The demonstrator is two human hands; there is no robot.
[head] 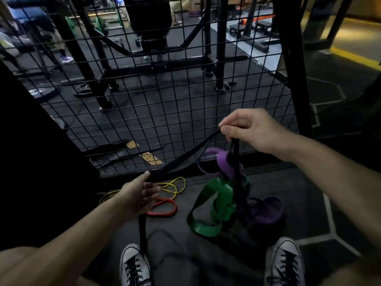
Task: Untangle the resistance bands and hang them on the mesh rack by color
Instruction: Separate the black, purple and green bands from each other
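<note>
Early going here: nothing hangs on the black wire mesh rack yet, so by my read the whole sorting job lies ahead.

The right hand is pinching the wide black rubber resistance band up high, fingers closed on its fold. The left hand has the same band lower down, thumb pressed on top and the fingers half spread beneath; one strand trails down from it toward the left of the two grey canvas sneakers.

From the right hand's pinch the black band drops straight into the knot, threading through a broad green flat band and purple flat band material, which is lifted partly off the dark rubber floor. The tangle is not freed.

Counting: one black and one green. Purple shows above and below; one band or two, I cannot tell. Already loose near the foot of the rack: one thin yellow loop and one thin red-orange loop, apart from the knot. A further yellowish strand shows behind the left wrist, unclear.
</note>
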